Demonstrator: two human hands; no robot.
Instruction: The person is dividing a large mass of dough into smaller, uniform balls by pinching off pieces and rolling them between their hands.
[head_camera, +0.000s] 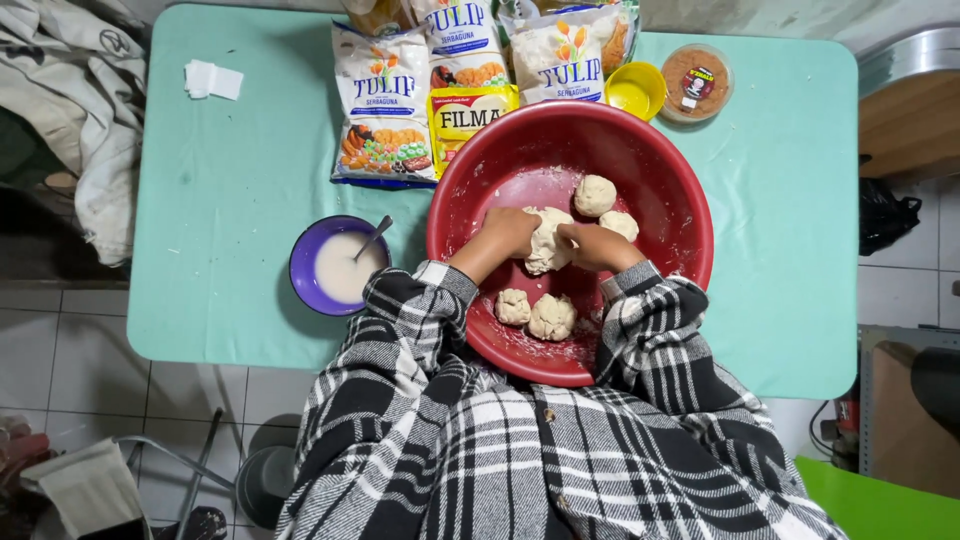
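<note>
Two dough balls (533, 312) are lying nearest in the red basin (680, 180). Just beyond, a dough lump (547, 242) is being clamped between the left hand (509, 233) and right hand (592, 246), fingers curled onto it; two balls (604, 207) are lying farther, rightward

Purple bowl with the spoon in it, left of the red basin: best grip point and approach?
Take the purple bowl by its near-left rim, coming from the left. The spoon leans over the upper-right rim, and the red basin probably crowds the right side.
</note>
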